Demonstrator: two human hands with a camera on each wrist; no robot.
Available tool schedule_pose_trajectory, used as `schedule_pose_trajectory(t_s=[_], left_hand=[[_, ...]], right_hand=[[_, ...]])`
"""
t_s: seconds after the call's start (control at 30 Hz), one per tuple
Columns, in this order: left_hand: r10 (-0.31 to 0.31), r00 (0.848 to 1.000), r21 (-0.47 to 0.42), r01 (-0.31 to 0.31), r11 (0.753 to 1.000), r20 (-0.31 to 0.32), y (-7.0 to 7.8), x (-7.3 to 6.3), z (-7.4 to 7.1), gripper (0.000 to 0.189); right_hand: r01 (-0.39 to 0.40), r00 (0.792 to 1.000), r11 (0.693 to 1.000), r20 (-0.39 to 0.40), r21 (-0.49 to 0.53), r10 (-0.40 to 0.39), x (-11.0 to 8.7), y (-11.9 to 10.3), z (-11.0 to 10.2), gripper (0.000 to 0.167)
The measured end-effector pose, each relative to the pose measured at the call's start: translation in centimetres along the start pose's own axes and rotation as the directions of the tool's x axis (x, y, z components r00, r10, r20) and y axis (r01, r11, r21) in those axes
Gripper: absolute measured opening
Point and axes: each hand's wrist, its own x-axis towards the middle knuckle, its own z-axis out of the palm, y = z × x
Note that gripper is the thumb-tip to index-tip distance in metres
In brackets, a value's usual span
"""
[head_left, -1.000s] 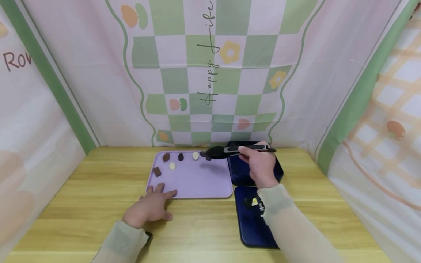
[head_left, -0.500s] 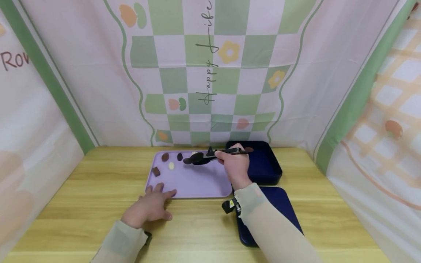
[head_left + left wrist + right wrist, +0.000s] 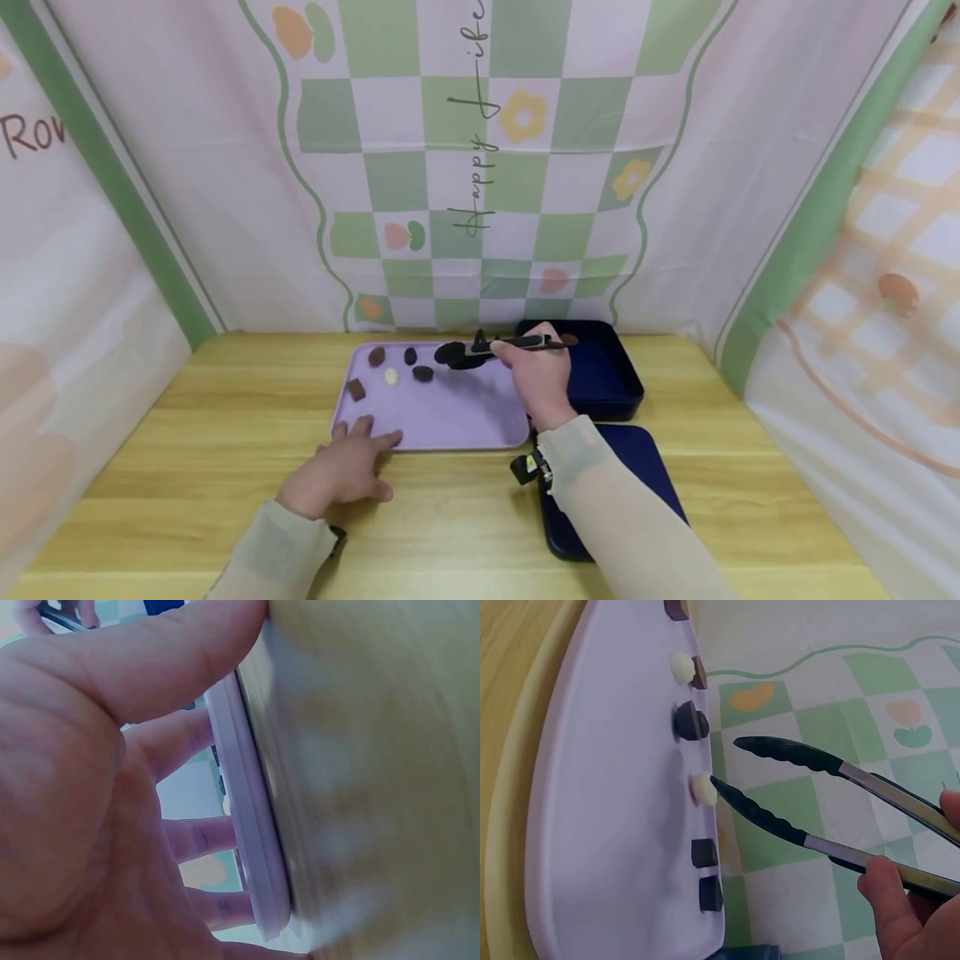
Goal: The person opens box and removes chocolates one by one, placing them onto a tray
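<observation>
My right hand (image 3: 542, 379) grips a pair of black-and-silver tongs (image 3: 468, 354) over the lilac tray (image 3: 442, 423). In the right wrist view the arms of the tongs (image 3: 776, 750) stand apart, with nothing between their tips. Below and left of the tips, a dark oval chocolate (image 3: 423, 374) lies on the tray. Around it are a white chocolate (image 3: 392, 377), a smaller dark one (image 3: 410, 356), a brown round one (image 3: 377, 357) and a brown square one (image 3: 356, 389). My left hand (image 3: 341, 475) rests with spread fingers at the tray's near left edge.
A deep navy box (image 3: 603, 379) stands right of the tray, with a brown piece (image 3: 570, 340) inside. Its flat navy lid (image 3: 645, 467) lies in front, partly under my right forearm. A patterned curtain (image 3: 525, 192) hangs behind the wooden table (image 3: 442, 525).
The tongs have moved left from near the box, dipped over the tray and drawn back slightly right. A dark oval chocolate now shows on the tray there. The left hand stays put.
</observation>
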Motion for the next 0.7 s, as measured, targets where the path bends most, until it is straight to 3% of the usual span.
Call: schedule_pose_trajectory(t_s=[0.2,0.47,0.57,0.7], left_hand=[[0.007,1.000,0.005,-0.007,1.000,-0.002,0.2,-0.1,-0.1,0.080],[0.009,1.000,0.009,-0.009,1.000,-0.001,0.1,-0.1,-0.1,0.080],[0.010,1.000,0.008,-0.010,1.000,-0.001,0.0,-0.1,0.0,0.080],[0.008,1.000,0.005,-0.008,1.000,0.000,0.0,-0.1,0.0,0.080]], right_hand=[[-0.023,0.999,0.998,-0.039,0.052,0.025,1.0,-0.5,-1.6,0.038],[-0.009,0.990,0.977,-0.135,0.211,0.038,3.5,-1.3,-5.4,0.042],[0.009,0.987,0.986,-0.157,0.168,0.018,4.3,-1.3,-7.0,0.043],[0.026,0.983,0.997,-0.177,-0.078,-0.040,5.3,-0.7,-8.6,0.047]])
